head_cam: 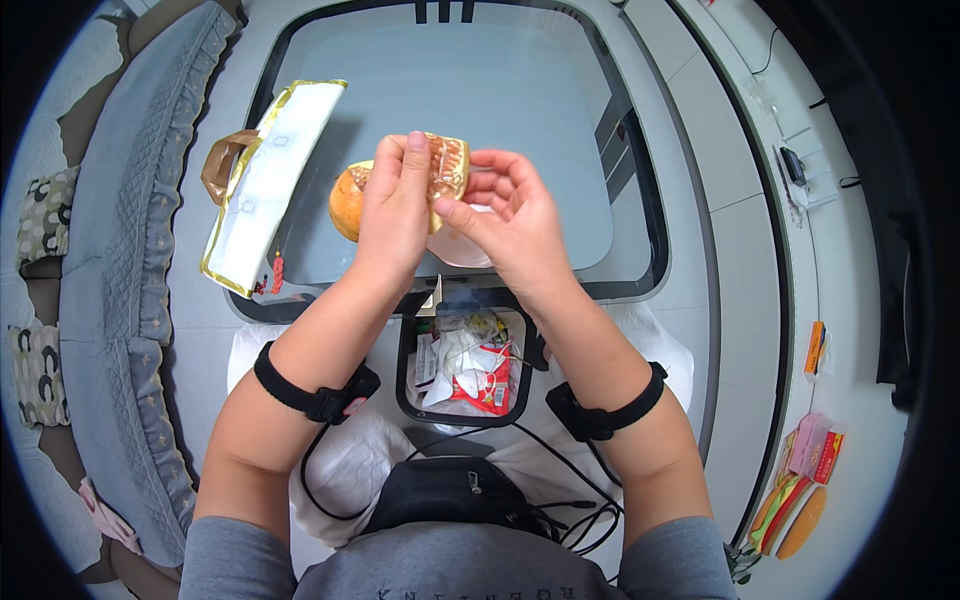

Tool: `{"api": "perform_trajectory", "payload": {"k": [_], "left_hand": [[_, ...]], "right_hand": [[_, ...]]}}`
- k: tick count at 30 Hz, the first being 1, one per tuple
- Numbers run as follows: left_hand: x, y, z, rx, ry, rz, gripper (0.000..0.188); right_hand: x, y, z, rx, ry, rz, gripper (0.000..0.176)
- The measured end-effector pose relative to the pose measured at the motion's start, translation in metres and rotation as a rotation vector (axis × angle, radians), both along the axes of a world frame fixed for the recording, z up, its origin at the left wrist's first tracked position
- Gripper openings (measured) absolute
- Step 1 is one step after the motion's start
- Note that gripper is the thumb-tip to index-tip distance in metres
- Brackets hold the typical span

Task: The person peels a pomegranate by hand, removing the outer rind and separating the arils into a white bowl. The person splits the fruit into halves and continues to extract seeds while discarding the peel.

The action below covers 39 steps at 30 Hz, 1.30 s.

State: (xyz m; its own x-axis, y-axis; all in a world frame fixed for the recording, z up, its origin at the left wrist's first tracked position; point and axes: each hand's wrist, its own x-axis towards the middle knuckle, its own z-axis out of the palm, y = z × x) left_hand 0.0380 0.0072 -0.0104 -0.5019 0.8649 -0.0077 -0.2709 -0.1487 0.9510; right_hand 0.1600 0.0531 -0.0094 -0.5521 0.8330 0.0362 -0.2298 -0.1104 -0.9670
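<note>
My left hand (397, 199) grips a broken pomegranate piece (450, 161), its thumb lying along the left side. Pale pink seeds and yellowish rind show on the piece. From the other side my right hand (517, 217) meets it, thumb pressed at the lower edge and the other fingers curled behind. A larger orange-skinned pomegranate portion (345, 206) shows left of my left hand, partly covered by it; whether it rests on the table or in that hand, I cannot tell. Under my hands is a translucent bowl (461, 251), mostly hidden.
A white gift bag (274, 184) with gold trim lies on the left of the glass table (487, 82). A knife-like blade (437, 291) sticks out at the near edge. Below stands a filled trash bin (405, 382). Cables (555, 457) cross my lap; a sofa (124, 300) is at left.
</note>
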Motion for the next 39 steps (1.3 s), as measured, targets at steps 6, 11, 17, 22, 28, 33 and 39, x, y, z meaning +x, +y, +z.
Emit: {"api": "perform_trajectory", "payload": {"k": [6, 11, 17, 22, 28, 33, 39], "left_hand": [[-0.003, 0.003, -0.002, 0.071, 0.167, 0.046, 0.029], [-0.010, 0.001, 0.004, 0.091, 0.525, -0.045, 0.031], [-0.016, -0.003, 0.011, -0.063, 0.194, -0.162, 0.031], [-0.019, -0.003, 0.016, -0.150, -0.150, -0.244, 0.032], [-0.022, -0.004, 0.019, -0.148, -0.366, -0.324, 0.039], [-0.022, -0.003, 0.017, -0.130, -0.346, -0.279, 0.037], [-0.012, -0.004, 0.012, -0.088, 0.105, -0.008, 0.030]], "right_hand": [[0.000, -0.002, -0.005, -0.121, -0.048, 0.021, 0.029], [0.008, 0.006, -0.002, 0.059, -0.079, -0.129, 0.023], [0.007, 0.005, -0.001, -0.072, 0.042, -0.041, 0.025], [0.010, 0.010, -0.002, -0.159, 0.082, 0.029, 0.026], [0.013, 0.014, -0.002, -0.329, 0.216, 0.117, 0.030], [0.009, 0.015, -0.001, -0.432, 0.227, 0.094, 0.029], [0.006, 0.006, 0.002, 0.445, -0.179, -0.286, 0.019]]}}
